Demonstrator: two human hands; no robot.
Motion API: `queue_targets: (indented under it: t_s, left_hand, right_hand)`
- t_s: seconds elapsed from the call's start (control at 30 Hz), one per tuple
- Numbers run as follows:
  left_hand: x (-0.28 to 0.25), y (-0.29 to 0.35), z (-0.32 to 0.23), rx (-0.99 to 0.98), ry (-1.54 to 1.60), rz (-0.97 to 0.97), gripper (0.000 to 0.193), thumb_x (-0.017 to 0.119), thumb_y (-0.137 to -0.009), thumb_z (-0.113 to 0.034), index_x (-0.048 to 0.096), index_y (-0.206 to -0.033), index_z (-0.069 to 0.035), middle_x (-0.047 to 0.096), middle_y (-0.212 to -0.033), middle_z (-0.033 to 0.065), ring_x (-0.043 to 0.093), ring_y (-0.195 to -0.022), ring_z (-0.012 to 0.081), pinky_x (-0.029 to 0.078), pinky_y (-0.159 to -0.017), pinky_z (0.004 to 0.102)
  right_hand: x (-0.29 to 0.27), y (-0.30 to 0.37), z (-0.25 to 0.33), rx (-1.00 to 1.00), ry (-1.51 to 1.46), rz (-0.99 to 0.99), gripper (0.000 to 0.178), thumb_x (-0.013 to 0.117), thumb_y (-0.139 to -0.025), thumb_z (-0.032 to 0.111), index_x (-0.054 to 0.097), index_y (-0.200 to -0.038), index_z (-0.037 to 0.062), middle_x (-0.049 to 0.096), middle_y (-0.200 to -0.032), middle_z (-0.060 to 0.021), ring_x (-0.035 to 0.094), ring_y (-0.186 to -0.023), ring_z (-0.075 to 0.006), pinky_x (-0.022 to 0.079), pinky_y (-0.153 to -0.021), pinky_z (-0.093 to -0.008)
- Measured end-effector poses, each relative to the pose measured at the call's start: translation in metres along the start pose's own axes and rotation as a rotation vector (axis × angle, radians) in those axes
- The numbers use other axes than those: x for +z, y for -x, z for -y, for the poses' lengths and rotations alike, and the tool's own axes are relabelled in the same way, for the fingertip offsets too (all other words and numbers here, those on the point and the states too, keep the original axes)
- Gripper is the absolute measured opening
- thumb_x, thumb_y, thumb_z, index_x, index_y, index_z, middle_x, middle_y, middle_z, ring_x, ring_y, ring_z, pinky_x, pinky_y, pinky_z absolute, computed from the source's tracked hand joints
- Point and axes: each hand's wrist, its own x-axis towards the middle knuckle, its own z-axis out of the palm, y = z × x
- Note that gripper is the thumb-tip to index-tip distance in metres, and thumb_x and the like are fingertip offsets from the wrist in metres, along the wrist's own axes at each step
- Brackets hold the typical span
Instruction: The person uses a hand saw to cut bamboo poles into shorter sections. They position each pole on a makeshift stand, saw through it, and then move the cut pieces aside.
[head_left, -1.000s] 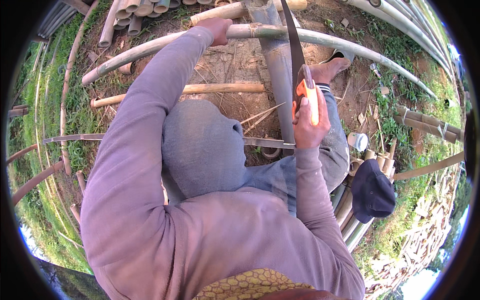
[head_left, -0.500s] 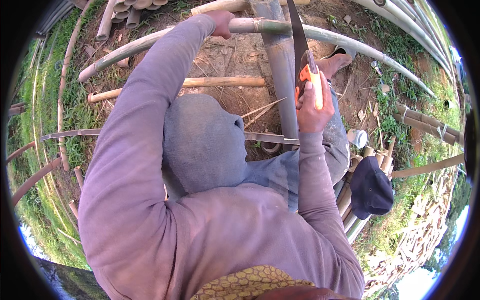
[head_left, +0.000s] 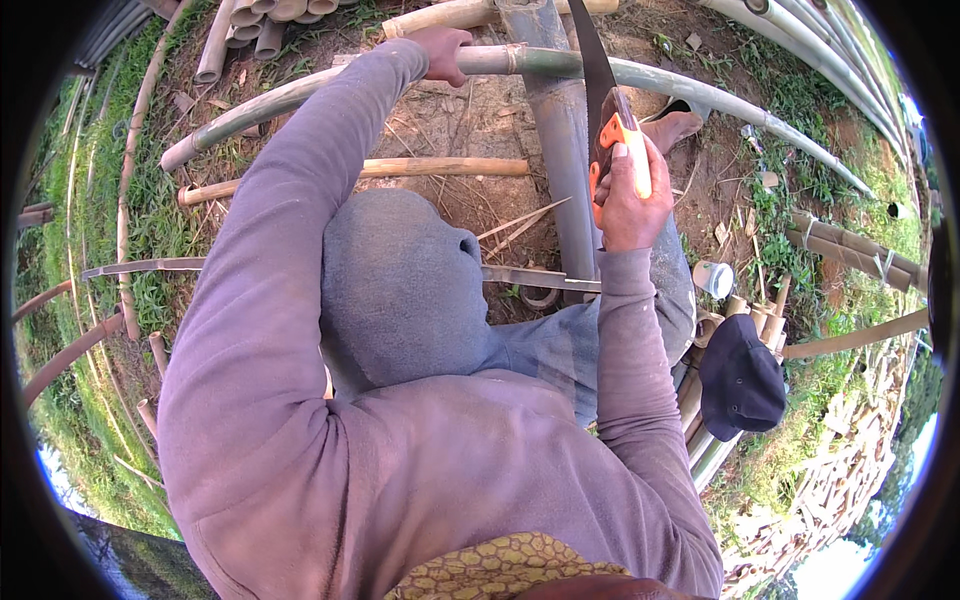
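Across a thick grey post (head_left: 562, 150) lies a long bamboo pole (head_left: 545, 63), probably so that the post props it off the ground (head_left: 450, 120). The left hand (head_left: 442, 55) closes its fingers round the pole left of the post, presumably to steady it; the right hand (head_left: 636, 205) wraps its fingers round an orange-handled saw (head_left: 599, 80), whose dark blade crosses the pole in view, contact unclear. The pole looks slender, pale tan to green.

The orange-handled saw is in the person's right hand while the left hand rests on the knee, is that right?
Not quite: the left hand isn't on the knee; the head view shows it gripping the long bamboo pole. The orange-handled saw is in the right hand, as you say.
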Motion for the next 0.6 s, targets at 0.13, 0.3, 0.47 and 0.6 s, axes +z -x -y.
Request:
queue_targets:
  t_s: [0.13, 0.3, 0.47, 0.6]
  left_hand:
    - [0.017, 0.031, -0.025, 0.048, -0.325, -0.336, 0.056, 0.080, -0.088, -0.042, 0.054, -0.131, -0.016, 0.072, -0.113, 0.0119, 0.073, -0.107, 0.0354, 0.060, -0.086, 0.0509]
    - [0.010, 0.024, -0.047, -0.097, -0.329, -0.154, 0.041, 0.074, -0.094, -0.035, 0.057, -0.126, -0.015, 0.075, -0.113, 0.0130, 0.075, -0.106, 0.0352, 0.060, -0.090, 0.0510]
    - [0.006, 0.012, -0.048, -0.121, -0.282, -0.096, 0.034, 0.071, -0.092, -0.028, 0.067, -0.123, -0.013, 0.076, -0.115, 0.0134, 0.074, -0.109, 0.0355, 0.060, -0.093, 0.0506]
    - [0.001, 0.015, -0.049, -0.116, -0.300, -0.087, 0.035, 0.072, -0.091, -0.027, 0.067, -0.123, -0.013, 0.077, -0.114, 0.0135, 0.073, -0.111, 0.0346, 0.059, -0.094, 0.0496]
  right_hand:
    - [-0.010, -0.001, -0.007, -0.171, 0.038, 0.063, 0.050, 0.076, -0.098, 0.011, 0.056, -0.142, -0.0041, 0.069, -0.109, -0.0059, 0.065, -0.084, -0.0094, 0.057, -0.072, -0.0255]
    - [-0.010, 0.006, 0.003, -0.084, -0.055, 0.082, 0.044, 0.073, -0.101, 0.009, 0.058, -0.142, -0.0021, 0.069, -0.113, -0.0082, 0.067, -0.096, -0.0127, 0.056, -0.087, -0.0282]
    - [-0.001, 0.004, -0.009, -0.339, 0.164, -0.063, 0.035, 0.072, -0.102, 0.010, 0.064, -0.133, -0.0056, 0.072, -0.115, -0.0103, 0.069, -0.099, -0.0140, 0.057, -0.086, -0.0296]
    - [-0.047, 0.076, -0.018, -0.329, 0.219, -0.076, 0.038, 0.070, -0.104, 0.012, 0.062, -0.136, -0.0068, 0.073, -0.107, -0.0094, 0.066, -0.083, -0.0103, 0.055, -0.068, -0.0248]
